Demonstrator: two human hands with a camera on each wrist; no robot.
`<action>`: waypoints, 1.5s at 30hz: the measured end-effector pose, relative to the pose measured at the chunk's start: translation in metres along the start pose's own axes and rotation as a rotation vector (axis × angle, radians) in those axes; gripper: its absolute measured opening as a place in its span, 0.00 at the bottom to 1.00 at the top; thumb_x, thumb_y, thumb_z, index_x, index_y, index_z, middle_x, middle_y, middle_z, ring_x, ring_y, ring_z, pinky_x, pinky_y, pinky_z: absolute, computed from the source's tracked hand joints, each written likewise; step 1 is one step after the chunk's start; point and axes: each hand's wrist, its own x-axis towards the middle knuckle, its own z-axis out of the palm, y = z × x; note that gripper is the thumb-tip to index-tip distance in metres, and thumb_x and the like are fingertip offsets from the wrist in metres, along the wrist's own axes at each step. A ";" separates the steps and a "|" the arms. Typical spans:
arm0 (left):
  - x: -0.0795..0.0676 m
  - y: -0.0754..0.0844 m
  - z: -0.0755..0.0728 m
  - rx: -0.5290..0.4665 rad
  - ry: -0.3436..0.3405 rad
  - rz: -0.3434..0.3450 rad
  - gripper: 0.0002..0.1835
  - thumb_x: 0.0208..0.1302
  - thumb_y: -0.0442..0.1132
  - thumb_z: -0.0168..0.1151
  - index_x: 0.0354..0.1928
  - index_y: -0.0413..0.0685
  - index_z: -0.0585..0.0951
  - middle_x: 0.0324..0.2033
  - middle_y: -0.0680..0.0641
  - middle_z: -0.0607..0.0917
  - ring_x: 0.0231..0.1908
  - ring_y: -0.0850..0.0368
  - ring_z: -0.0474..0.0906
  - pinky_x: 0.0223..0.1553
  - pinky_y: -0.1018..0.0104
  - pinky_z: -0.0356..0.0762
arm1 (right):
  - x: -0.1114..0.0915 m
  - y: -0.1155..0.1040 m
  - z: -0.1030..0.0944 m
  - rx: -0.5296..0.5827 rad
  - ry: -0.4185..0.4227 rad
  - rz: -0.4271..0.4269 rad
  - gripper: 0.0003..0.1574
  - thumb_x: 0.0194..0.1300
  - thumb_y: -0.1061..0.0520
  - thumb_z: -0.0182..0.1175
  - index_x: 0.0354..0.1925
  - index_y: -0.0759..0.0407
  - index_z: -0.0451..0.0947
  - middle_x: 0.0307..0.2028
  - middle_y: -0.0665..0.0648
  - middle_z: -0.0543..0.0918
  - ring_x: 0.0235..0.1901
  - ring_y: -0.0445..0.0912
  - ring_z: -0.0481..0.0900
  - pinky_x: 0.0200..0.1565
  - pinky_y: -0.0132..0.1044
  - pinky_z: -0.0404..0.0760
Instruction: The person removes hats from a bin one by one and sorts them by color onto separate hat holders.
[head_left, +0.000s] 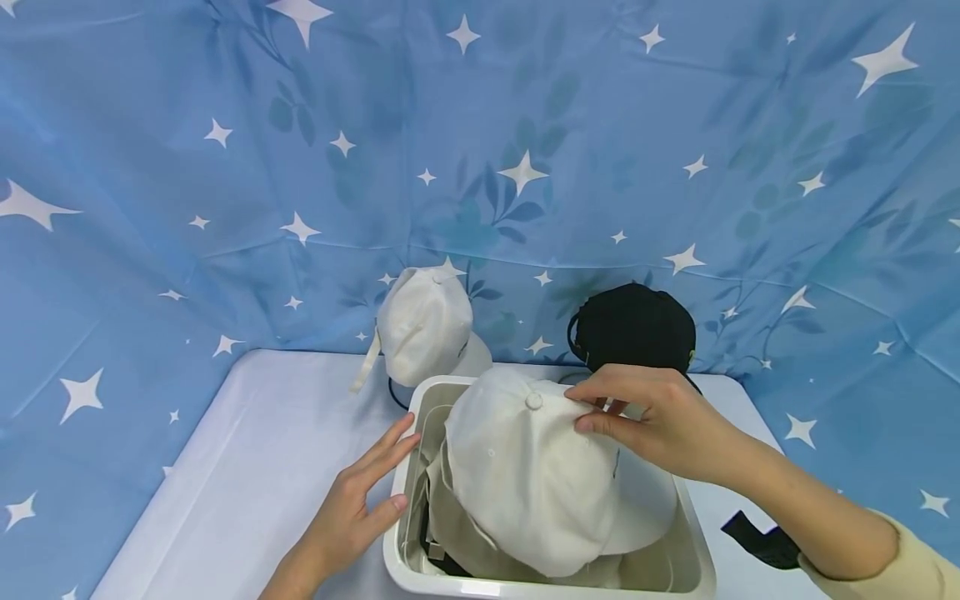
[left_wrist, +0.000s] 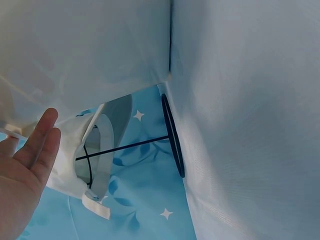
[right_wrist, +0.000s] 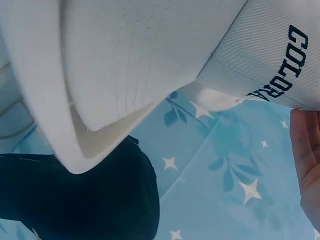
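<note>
A white baseball cap (head_left: 536, 475) lies on top of other pale caps (head_left: 465, 525) in a white plastic bin (head_left: 399, 533). Dark lettering beginning "COLORA" shows on its crown in the right wrist view. My right hand (head_left: 667, 421) pinches the crown near the top button between thumb and fingers; in the right wrist view its fingertips meet the crown's edge. My left hand (head_left: 352, 500) is spread at the bin's left side, fingertips at the rim, holding nothing. The lower caps are mostly hidden.
Behind the bin, another white cap (head_left: 423, 329) hangs on a thin black stand (left_wrist: 172, 135) at the left. A black cap (head_left: 637, 329) is at the back right. A black strap-like piece (head_left: 761, 542) shows beside my right forearm. Blue star-patterned cloth (head_left: 480, 125) closes the white table's (head_left: 247, 467) back.
</note>
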 end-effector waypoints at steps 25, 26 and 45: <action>-0.002 0.000 0.000 0.023 0.000 0.014 0.33 0.64 0.31 0.60 0.74 0.38 0.73 0.77 0.38 0.66 0.75 0.49 0.66 0.71 0.73 0.60 | 0.035 0.008 -0.017 -0.071 0.145 -0.115 0.22 0.71 0.44 0.64 0.48 0.59 0.88 0.38 0.52 0.89 0.33 0.40 0.82 0.36 0.26 0.82; -0.002 0.000 -0.001 0.023 -0.001 0.014 0.33 0.64 0.31 0.59 0.74 0.38 0.73 0.78 0.38 0.66 0.75 0.49 0.66 0.71 0.73 0.60 | 0.036 0.008 -0.017 -0.074 0.151 -0.116 0.22 0.71 0.43 0.64 0.48 0.60 0.88 0.38 0.52 0.89 0.33 0.41 0.82 0.36 0.26 0.82; -0.001 -0.001 0.000 0.012 0.006 0.037 0.34 0.64 0.29 0.60 0.74 0.38 0.72 0.77 0.37 0.65 0.76 0.48 0.65 0.72 0.72 0.61 | 0.070 0.019 -0.028 -0.165 0.240 0.106 0.20 0.55 0.71 0.76 0.47 0.59 0.90 0.36 0.49 0.89 0.34 0.37 0.81 0.36 0.25 0.81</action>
